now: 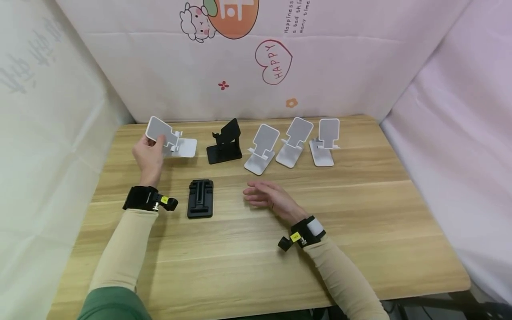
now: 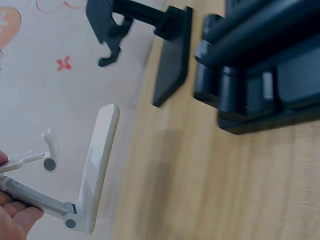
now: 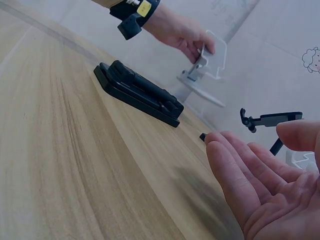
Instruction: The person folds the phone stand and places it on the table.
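Note:
At the far left of the table, my left hand [image 1: 150, 155] pinches a white phone stand [image 1: 186, 148] by its grey-padded upper plate, with the thumb on the pad. In the left wrist view the stand's base [image 2: 100, 165] shows side-on, its hinged arm unfolded. My right hand [image 1: 274, 200] hovers near the table's middle, palm turned to the left, holding nothing. A black phone stand [image 1: 201, 198] lies folded flat between the two hands. Behind it an unfolded black phone stand [image 1: 225, 144] stands upright, just right of the white one I hold.
Unfolded white phone stands [image 1: 262, 146] [image 1: 295, 140] [image 1: 326, 142] stand in a row toward the back right. A printed cloth [image 1: 344, 66] hangs along the table's back edge. The wooden table [image 1: 360, 213] reaches to the front right.

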`<state>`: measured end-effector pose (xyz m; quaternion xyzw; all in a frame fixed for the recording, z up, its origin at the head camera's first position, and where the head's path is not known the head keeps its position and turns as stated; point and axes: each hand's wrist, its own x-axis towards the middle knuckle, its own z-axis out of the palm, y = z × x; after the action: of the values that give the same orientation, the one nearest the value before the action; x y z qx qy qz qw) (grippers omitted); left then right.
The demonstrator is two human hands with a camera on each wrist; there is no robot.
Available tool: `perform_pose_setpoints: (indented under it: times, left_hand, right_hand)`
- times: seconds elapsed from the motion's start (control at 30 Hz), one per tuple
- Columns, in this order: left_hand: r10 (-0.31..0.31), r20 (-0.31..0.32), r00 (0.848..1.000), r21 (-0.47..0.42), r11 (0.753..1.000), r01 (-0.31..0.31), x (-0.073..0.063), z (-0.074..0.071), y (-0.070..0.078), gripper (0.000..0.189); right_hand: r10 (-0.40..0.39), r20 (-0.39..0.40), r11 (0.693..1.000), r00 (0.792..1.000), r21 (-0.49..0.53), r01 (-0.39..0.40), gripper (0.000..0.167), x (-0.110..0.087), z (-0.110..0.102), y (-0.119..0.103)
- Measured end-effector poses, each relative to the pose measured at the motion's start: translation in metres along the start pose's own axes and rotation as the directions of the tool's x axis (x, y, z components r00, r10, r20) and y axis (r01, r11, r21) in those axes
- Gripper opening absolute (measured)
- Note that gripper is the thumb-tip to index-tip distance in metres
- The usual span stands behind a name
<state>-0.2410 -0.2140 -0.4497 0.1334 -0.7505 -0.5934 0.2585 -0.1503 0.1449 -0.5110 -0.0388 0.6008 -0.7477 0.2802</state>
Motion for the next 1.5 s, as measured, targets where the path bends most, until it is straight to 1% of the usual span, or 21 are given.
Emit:
perform_pose_setpoints:
  times: [0.17,0.33,0.43,0.6,0.7,0.8,0.87,1.0,1.13,1.27,1.37,1.5]
  left_hand:
    - [0.078,0.007,0.997,-0.04,0.996,-0.078,-0.007,0.002,0.019,0.025]
    - [0.103,0.03,0.994,-0.087,0.991,-0.1,-0.017,0.004,0.04,0.026]
    - [0.113,0.063,0.992,-0.12,0.987,-0.105,-0.025,0.004,0.053,0.028]
    - [0.144,0.136,0.98,-0.14,0.982,-0.125,-0.04,0.005,0.073,0.028]
    - [0.159,0.19,0.969,-0.141,0.981,-0.133,-0.05,0.005,0.083,0.028]
    - [0.179,0.249,0.952,-0.127,0.98,-0.151,-0.059,0.006,0.092,0.029]
    - [0.197,0.288,0.937,-0.122,0.978,-0.168,-0.065,0.006,0.096,0.028]
    - [0.225,0.369,0.902,-0.127,0.973,-0.191,-0.074,0.007,0.103,0.027]
    - [0.252,0.448,0.858,-0.14,0.967,-0.21,-0.081,0.008,0.107,0.025]
    - [0.268,0.529,0.805,-0.156,0.963,-0.218,-0.086,0.01,0.109,0.025]
    - [0.271,0.582,0.766,-0.175,0.963,-0.207,-0.089,0.011,0.109,0.024]
    - [0.275,0.65,0.708,-0.18,0.961,-0.208,-0.092,0.013,0.107,0.023]
  right_hand:
    - [-0.007,0.012,1.0,1.0,0.02,0.007,0.046,0.0,-0.002,0.003]
    - [0.0,0.006,1.0,1.0,0.023,0.0,0.046,0.001,-0.003,0.005]
    - [0.007,-0.002,1.0,1.0,0.027,-0.007,0.045,0.001,-0.003,0.005]
    - [0.016,-0.008,0.999,1.0,0.051,-0.016,0.043,0.001,-0.004,0.005]
    - [0.016,-0.007,0.998,1.0,0.065,-0.015,0.043,0.001,-0.004,0.005]
    - [0.014,-0.002,0.997,1.0,0.072,-0.013,0.044,0.001,-0.005,0.006]
    - [0.012,0.002,0.997,1.0,0.074,-0.012,0.044,0.002,-0.005,0.006]
    - [0.019,0.009,0.997,1.0,0.071,-0.02,0.044,0.002,-0.004,0.007]
    - [0.027,0.019,0.997,0.999,0.071,-0.028,0.045,0.003,-0.003,0.007]
    - [0.024,0.041,0.996,0.999,0.089,-0.028,0.045,0.003,-0.003,0.007]
    - [0.017,0.063,0.994,0.998,0.106,-0.024,0.046,0.003,-0.002,0.006]
    - [0.015,0.07,0.991,0.997,0.133,-0.024,0.047,0.003,0.001,0.005]
